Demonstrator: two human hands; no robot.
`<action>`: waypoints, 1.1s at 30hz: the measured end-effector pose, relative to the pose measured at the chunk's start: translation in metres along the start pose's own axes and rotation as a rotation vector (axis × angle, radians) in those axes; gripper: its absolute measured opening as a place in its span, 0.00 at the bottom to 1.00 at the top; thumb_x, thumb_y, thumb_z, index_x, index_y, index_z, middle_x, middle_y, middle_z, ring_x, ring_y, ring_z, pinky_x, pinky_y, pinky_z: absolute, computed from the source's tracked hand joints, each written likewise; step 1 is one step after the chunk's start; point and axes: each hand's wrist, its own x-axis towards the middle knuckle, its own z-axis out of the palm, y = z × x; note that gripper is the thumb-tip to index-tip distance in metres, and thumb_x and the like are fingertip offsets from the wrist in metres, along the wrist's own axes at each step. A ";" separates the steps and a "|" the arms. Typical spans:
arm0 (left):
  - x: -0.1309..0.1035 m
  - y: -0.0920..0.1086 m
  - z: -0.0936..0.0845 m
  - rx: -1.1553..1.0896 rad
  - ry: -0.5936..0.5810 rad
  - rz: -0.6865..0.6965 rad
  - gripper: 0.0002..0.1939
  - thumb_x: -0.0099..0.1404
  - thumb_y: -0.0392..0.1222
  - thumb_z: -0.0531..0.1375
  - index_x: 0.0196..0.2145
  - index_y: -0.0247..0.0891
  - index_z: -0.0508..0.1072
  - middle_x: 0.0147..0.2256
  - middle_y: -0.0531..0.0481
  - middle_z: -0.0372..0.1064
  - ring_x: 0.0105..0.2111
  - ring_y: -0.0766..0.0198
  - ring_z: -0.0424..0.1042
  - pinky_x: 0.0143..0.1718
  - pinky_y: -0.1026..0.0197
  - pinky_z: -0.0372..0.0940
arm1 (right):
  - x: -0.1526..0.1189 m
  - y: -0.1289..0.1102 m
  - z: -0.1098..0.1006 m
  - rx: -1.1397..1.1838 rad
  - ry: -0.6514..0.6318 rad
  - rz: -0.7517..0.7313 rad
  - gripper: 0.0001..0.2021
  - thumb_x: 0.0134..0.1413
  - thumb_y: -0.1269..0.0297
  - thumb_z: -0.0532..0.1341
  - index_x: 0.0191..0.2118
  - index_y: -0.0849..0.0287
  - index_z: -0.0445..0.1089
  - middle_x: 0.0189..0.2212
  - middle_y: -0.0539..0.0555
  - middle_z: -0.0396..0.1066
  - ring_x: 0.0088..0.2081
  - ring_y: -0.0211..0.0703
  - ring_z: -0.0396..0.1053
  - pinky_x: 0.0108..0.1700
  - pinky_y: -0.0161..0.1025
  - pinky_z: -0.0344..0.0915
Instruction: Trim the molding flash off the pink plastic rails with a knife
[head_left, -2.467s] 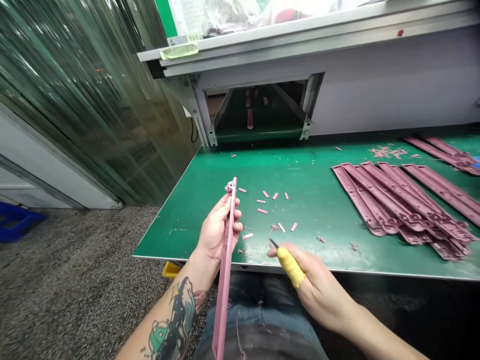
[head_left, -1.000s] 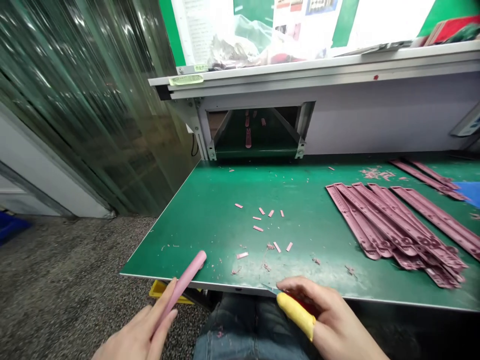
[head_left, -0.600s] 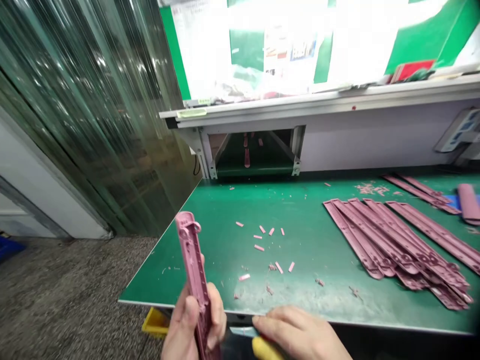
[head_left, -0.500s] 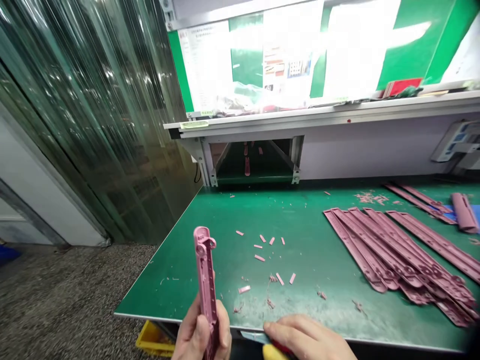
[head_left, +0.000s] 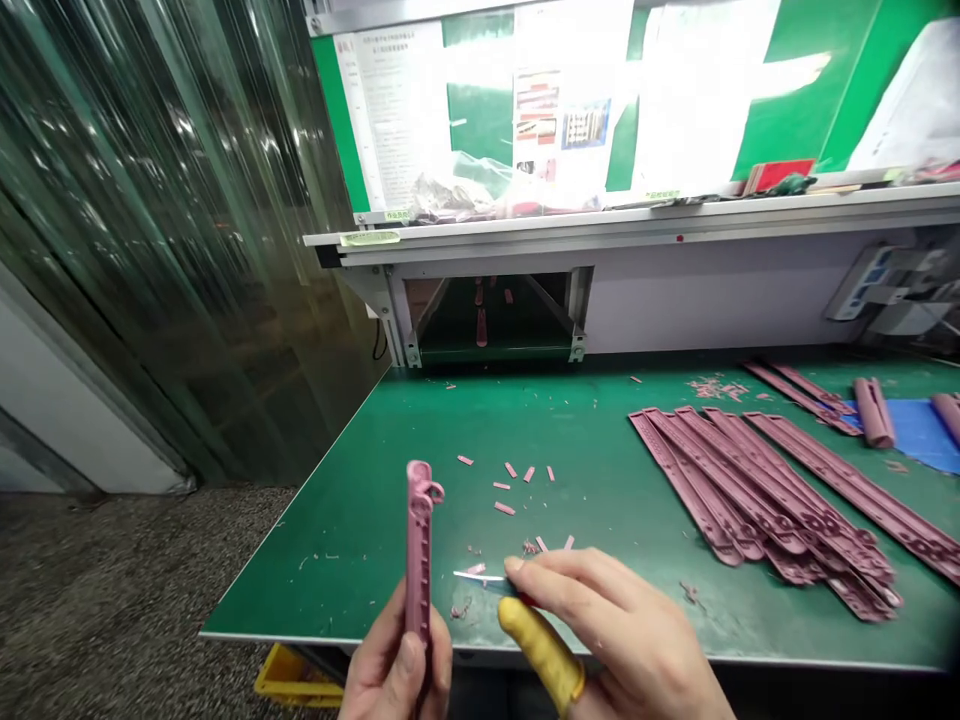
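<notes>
In my left hand point(head_left: 397, 655) a long pink plastic part point(head_left: 418, 560) stands nearly upright, its looped end at the top. The fingers wrap round its lower half. My right hand point(head_left: 622, 630), with a yellow finger cot point(head_left: 540, 650) on the thumb, grips a knife whose thin blade point(head_left: 480, 577) points left toward the part. Blade and part are apart. Most of the knife's handle is hidden by the fingers. Small pink offcuts point(head_left: 505, 508) and shavings lie on the green table point(head_left: 360, 540) beyond my hands.
Several long pink strips point(head_left: 750, 490) are piled at the right, with a rolled pink piece point(head_left: 874, 412) behind them. A conveyor belt point(head_left: 495, 352) carries pink pieces under the shelf point(head_left: 525, 232). A yellow bin point(head_left: 292, 680) stands below the table's front edge.
My right hand has risen with the knife, bringing the blade above the table edge. The pink part has turned slightly in my left hand, and the view has shifted a little.
</notes>
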 end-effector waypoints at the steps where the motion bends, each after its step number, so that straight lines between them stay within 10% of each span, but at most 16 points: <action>1: 0.002 0.005 0.002 0.015 -0.008 0.055 0.13 0.63 0.50 0.59 0.46 0.51 0.73 0.22 0.54 0.63 0.17 0.73 0.58 0.19 0.68 0.50 | -0.001 -0.003 0.002 0.007 -0.037 0.004 0.17 0.56 0.70 0.60 0.52 0.53 0.69 0.40 0.56 0.74 0.37 0.43 0.72 0.37 0.37 0.70; 10: 0.019 0.043 0.025 0.228 -0.184 0.586 0.16 0.64 0.53 0.57 0.50 0.56 0.68 0.25 0.55 0.62 0.19 0.68 0.55 0.21 0.63 0.53 | -0.038 -0.011 0.056 0.072 -0.480 0.208 0.14 0.55 0.69 0.57 0.46 0.51 0.73 0.35 0.52 0.75 0.34 0.44 0.72 0.35 0.37 0.66; 22: 0.004 0.036 0.028 0.338 -0.321 0.544 0.19 0.63 0.55 0.58 0.52 0.62 0.65 0.24 0.55 0.62 0.22 0.66 0.58 0.23 0.61 0.55 | -0.030 -0.007 0.057 -0.057 -0.346 0.293 0.12 0.54 0.69 0.57 0.41 0.49 0.75 0.30 0.50 0.74 0.31 0.44 0.70 0.31 0.39 0.60; 29: 0.014 0.052 0.031 0.124 -0.222 0.500 0.20 0.63 0.56 0.57 0.53 0.62 0.64 0.25 0.56 0.65 0.19 0.68 0.57 0.24 0.61 0.55 | -0.032 -0.001 0.052 0.397 -0.126 0.383 0.08 0.61 0.65 0.56 0.43 0.55 0.71 0.33 0.51 0.74 0.32 0.38 0.70 0.35 0.34 0.65; 33: 0.028 0.047 0.037 -0.006 0.056 0.481 0.12 0.66 0.51 0.55 0.47 0.52 0.70 0.27 0.56 0.63 0.21 0.71 0.60 0.20 0.68 0.57 | -0.030 -0.011 0.070 0.607 -0.089 0.247 0.22 0.46 0.56 0.69 0.47 0.59 0.69 0.38 0.55 0.73 0.37 0.43 0.71 0.40 0.35 0.67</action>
